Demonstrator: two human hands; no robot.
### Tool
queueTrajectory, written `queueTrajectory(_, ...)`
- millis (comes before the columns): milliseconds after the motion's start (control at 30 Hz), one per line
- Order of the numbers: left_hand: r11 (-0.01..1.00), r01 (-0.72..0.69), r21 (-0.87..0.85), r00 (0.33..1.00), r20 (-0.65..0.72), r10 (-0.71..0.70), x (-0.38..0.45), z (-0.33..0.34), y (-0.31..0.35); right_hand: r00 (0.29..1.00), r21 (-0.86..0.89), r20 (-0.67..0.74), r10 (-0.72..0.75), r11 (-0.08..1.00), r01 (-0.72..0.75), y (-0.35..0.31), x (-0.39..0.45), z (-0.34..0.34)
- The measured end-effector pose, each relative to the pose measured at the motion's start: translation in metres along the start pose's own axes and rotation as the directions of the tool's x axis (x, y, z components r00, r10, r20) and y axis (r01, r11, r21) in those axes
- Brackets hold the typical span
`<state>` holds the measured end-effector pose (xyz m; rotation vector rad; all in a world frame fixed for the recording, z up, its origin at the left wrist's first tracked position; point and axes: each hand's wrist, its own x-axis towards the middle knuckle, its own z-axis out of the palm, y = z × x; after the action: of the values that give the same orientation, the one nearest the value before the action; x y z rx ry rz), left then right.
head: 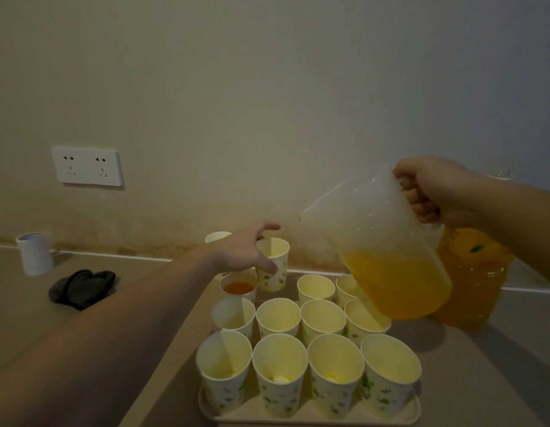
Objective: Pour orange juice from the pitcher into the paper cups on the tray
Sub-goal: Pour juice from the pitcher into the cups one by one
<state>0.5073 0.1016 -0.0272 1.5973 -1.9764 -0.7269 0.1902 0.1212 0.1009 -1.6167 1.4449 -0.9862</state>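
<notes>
The right hand (427, 189) is curled round the handle of the translucent pitcher (381, 245), holding it tilted in the air over the far right of the tray (313, 419), with orange juice (400, 282) pooled in its lower part. The left hand (246, 248) reaches to the back row and grips a paper cup (273, 266) between thumb and fingers, just beside a cup already holding juice (239, 288), while the other paper cups (323, 349) stand upright in rows on the tray. On the table (483, 380) a juice bottle (474, 278) stands behind the pitcher, and a dark cloth (83, 288) and a white cup (35, 252) lie off to the left below a wall socket (87, 166).
</notes>
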Motion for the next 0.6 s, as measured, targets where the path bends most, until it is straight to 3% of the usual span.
queueTrajectory(267, 0.981, -0.087, -0.171, 0.993, -0.090, 0.072, -0.012, 0.003, -0.003, 1.000, -0.101, -0.019, -0.014, 0.995, 0.012, -0.010, 0.000, 0.009)
queueTrajectory(600, 0.992, -0.083, -0.100, 0.988, -0.137, 0.069, -0.014, 0.010, -0.002, 0.998, -0.249, -0.035, -0.060, 0.967, 0.049, -0.021, 0.007, 0.022)
